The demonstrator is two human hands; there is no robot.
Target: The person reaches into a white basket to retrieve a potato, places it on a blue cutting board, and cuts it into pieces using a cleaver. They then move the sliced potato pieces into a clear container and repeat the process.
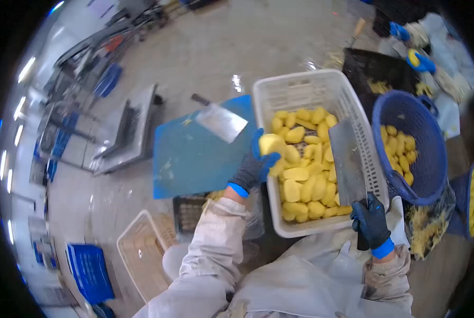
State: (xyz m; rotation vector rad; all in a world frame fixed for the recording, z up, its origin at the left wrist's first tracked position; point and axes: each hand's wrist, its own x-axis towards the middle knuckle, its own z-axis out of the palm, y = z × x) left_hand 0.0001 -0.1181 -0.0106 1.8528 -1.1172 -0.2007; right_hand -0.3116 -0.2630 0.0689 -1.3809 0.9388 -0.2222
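Note:
My left hand (248, 168), in a dark glove with blue fingertips, is closed around a peeled potato (272, 143) at the near left side of a white plastic crate (307, 82). My right hand (372, 221), gloved in black, grips the handle of a cleaver (346, 159). Its broad blade points away from me over the crate's right side. Many peeled yellow potatoes (315, 186), some cut, lie in the crate. A second cleaver (222, 122) rests on the blue cutting board (194, 159) to the left.
At right stand a blue basket (437, 153) of peeled potatoes and another filled basket (462, 206). Another person's gloved hand (425, 63) holds a potato at the upper right. A white crate (141, 254), a blue crate (90, 273) and a metal cart (128, 138) stand on the left.

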